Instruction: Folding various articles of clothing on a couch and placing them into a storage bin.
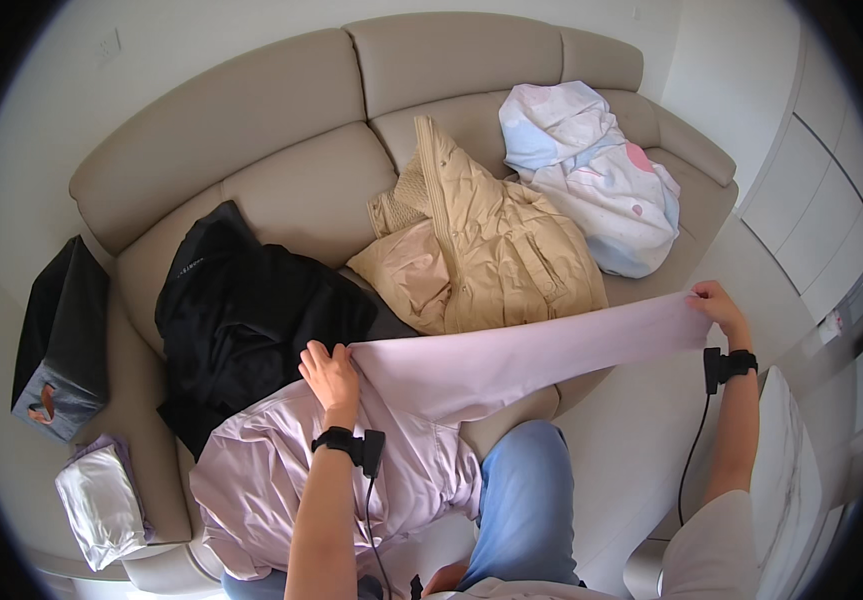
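A pale pink garment [281, 457] lies bunched across my lap and the sofa's front edge. One of its sleeves [521, 360] is stretched out to the right between my hands. My left hand [332, 375] grips the fabric at the shoulder end of that sleeve. At the far end, my right hand [718, 306] pinches the cuff, held out past the sofa seat. Behind the sleeve lies a tan quilted jacket [514, 255]. Black clothing [266, 292] is heaped beyond my left hand, partly covered by the pink garment.
White bedding with pink and blue patches [589, 180] is piled on the right of the beige sofa [289, 180]. On its left armrest stand a dark fabric storage box [63, 360] and a shiny white folded item [101, 502]. A marble-patterned table [784, 465] is at my right.
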The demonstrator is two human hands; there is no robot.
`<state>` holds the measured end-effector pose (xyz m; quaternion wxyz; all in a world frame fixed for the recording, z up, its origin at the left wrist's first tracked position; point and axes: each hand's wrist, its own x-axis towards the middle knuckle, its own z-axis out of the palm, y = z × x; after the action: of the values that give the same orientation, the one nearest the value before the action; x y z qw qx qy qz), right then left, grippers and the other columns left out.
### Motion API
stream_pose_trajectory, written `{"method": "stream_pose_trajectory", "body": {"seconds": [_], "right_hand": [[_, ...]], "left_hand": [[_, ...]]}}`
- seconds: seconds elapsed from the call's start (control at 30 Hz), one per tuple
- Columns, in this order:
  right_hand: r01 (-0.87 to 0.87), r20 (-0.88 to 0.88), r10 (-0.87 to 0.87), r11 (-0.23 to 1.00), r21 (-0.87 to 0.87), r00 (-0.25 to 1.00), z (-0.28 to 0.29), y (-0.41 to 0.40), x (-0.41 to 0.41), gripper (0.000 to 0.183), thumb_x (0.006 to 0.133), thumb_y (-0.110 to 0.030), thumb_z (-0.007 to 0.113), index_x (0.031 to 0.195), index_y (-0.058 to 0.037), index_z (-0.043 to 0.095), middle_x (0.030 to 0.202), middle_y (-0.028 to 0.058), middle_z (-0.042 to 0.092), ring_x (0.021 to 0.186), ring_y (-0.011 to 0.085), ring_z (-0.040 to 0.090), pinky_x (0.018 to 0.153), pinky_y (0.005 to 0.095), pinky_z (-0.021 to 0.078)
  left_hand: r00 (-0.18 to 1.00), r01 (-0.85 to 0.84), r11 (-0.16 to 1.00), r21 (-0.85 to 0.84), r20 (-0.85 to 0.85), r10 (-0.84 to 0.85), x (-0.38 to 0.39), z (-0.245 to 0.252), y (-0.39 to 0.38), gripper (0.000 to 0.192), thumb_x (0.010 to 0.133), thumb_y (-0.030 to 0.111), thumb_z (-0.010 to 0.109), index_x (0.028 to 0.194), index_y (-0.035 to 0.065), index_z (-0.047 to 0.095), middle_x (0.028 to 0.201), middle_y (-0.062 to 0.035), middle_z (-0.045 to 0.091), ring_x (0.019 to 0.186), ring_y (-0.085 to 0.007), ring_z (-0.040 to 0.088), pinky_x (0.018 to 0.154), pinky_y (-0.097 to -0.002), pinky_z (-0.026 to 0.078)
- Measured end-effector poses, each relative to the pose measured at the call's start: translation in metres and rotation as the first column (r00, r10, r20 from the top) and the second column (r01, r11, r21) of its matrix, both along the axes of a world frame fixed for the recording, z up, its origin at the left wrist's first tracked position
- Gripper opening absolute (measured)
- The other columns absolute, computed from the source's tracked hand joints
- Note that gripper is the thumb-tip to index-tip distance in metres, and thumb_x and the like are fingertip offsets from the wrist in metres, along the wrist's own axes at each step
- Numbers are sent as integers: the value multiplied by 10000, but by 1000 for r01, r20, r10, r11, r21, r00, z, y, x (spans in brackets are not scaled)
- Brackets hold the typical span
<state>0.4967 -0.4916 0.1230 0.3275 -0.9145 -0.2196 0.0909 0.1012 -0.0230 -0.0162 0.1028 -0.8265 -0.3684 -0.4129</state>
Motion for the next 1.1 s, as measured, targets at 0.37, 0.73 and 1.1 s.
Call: {"method": "stream_pose_trajectory", "body": {"seconds": [0.37,0.73,1.1], "right_hand": [[61,-391,86,935,349,916,31,66,-44,240,754,-218,653,913,-47,595,774,12,584,666,100,542,592,249,434],[-376,-558,570,820,432,603,-21,284,-196,262,758,-240,657,939,-68,575,758,-16,562,675,74,507,590,226,414],[-529,-581,519,831,172,627,-108,307,-205,379,833,-357,567,1063,-56,562,949,55,607,766,151,591,674,312,481]], "left_hand": [[969,114,868,-484,-139,-205,-28,-19,-31,377,777,299,579,1026,28,495,986,-138,572,911,-280,549,837,-411,385],[868,104,858,-503,-376,-325,-59,-11,-60,712,669,653,538,1286,324,406,1445,-130,104,1343,-265,47,1050,-512,60],[877,128,847,-516,-340,-339,-59,-11,-60,666,676,648,534,1226,275,496,1442,-142,112,1342,-261,55,1056,-487,51]]}}
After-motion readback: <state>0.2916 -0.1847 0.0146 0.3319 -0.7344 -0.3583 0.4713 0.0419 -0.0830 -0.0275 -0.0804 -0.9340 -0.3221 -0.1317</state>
